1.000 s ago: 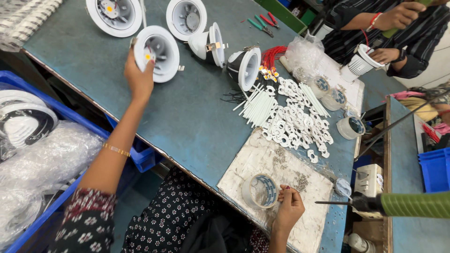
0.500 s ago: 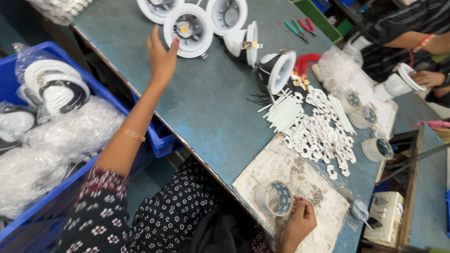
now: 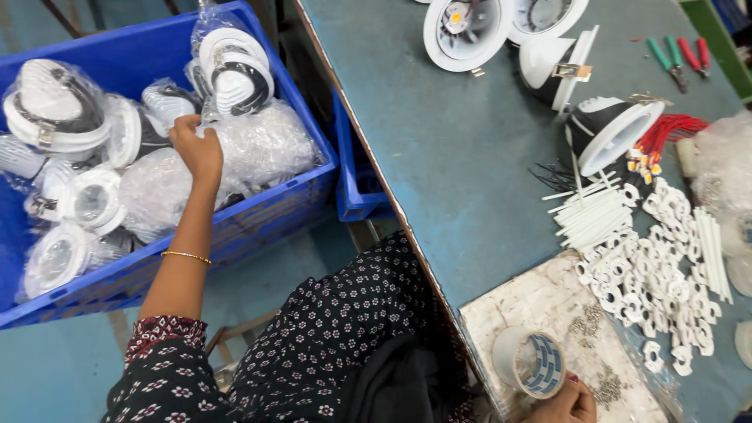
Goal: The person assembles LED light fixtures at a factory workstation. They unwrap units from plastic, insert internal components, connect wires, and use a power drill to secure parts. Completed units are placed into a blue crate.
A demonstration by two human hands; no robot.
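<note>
My left hand [image 3: 196,149] reaches down into a blue crate [image 3: 313,188] left of the table. Its fingers curl on the clear plastic of a bagged white light fixture [image 3: 258,149]. Several more round white fixtures, some bagged, fill the crate [image 3: 55,110]. Only part of my right hand [image 3: 560,403] shows at the bottom edge; it rests on a pale slab [image 3: 548,305] right beside a roll of clear tape [image 3: 529,360]. Whether it holds anything is hidden by the frame edge.
On the teal table [image 3: 454,157] lie several white downlights [image 3: 466,27], one on its side [image 3: 611,129], red wires [image 3: 666,133], white sticks [image 3: 591,215], a heap of small white clips [image 3: 666,258] and hand tools [image 3: 677,59]. A smaller blue bin [image 3: 356,188] sits under the table edge.
My left hand has left the downlight on the table and swung down left into the blue crate. The view has turned left with it. The right hand stays by the tape roll.
</note>
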